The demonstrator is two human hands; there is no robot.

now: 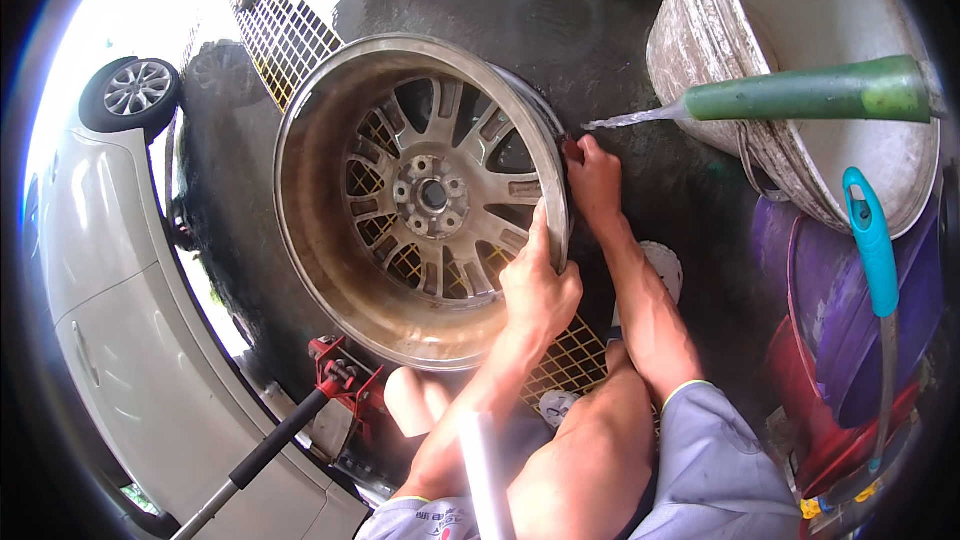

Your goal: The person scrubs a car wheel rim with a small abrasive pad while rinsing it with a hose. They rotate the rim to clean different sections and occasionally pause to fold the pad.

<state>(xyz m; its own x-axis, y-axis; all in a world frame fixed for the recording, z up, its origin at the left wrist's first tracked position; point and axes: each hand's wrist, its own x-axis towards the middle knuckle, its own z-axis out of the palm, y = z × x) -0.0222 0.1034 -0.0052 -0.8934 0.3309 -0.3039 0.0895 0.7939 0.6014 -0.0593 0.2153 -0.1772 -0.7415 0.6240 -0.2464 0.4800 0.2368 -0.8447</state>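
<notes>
A large bare alloy wheel rim (425,340), dull grey-brown with paired spokes, stands tilted before me, its hollow side facing me. My left hand (540,285) grips the right edge of its lip, the index finger stretched along the inside. Close against the outer side of the rim, my right hand (597,185) is closed, its fingers curled; what it holds, if anything, is hidden. Just above the right hand, a green tube (800,97) comes in from the right, with a clear, water-like stream at its tip.
At the right are a big whitish tub (700,50), a purple basin (850,340), a red basin (790,390) and a turquoise-handled tool (873,250). A red floor jack (345,380) stands beside a pale car (120,270) at left. Yellow grating (285,35) crosses the wet floor.
</notes>
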